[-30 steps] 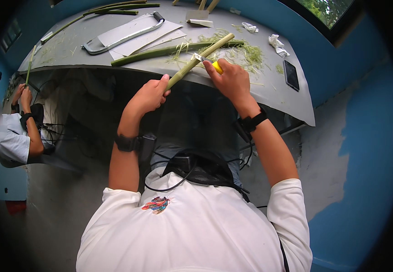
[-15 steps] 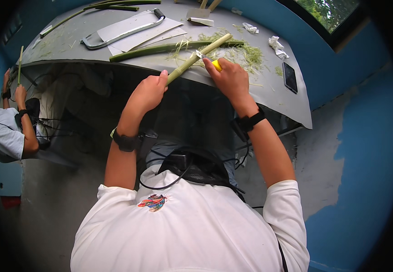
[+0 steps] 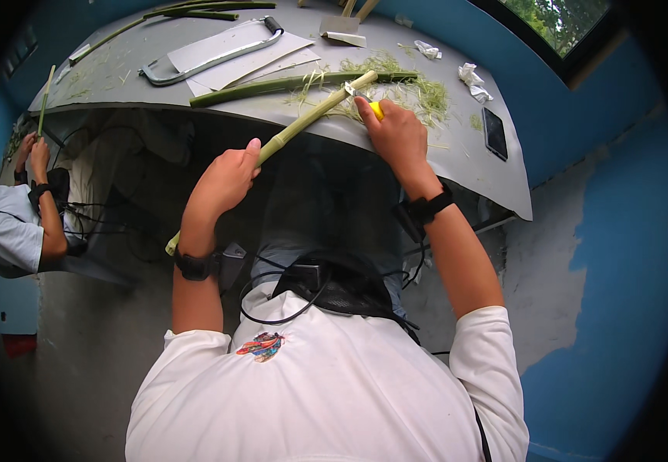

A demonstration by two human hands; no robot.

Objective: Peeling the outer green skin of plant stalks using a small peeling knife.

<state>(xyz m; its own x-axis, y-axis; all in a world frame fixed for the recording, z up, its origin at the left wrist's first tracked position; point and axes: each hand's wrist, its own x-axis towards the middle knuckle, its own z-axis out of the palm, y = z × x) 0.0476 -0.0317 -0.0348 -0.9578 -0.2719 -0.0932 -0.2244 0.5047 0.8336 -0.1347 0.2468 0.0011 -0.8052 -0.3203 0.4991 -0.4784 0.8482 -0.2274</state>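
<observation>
My left hand (image 3: 224, 179) is closed round a pale, peeled bamboo stalk (image 3: 303, 121). The stalk slants from beside my left forearm up to the table's near edge, its far end over the shavings. In my right hand (image 3: 398, 137) is a utility knife (image 3: 377, 110) with a yellow handle, the thumb along it. Its blade rests against the stalk close to the far end. Under that end, a darker green bamboo stalk (image 3: 249, 93) lies across the table among thin green shavings (image 3: 426, 94).
On the grey table (image 3: 473, 179) are a hacksaw (image 3: 218, 55) on white sheets, a phone (image 3: 494, 132), crumpled tissues (image 3: 473, 81), a small box-like holder (image 3: 342, 29) and more green stalks (image 3: 195, 9) at the back. A co-worker (image 3: 22, 219) sits at left, holding a thin green stalk.
My left hand has drawn the stalk back toward me and to the left; its lower end now shows beside my forearm. The knife sits nearer the stalk's far end.
</observation>
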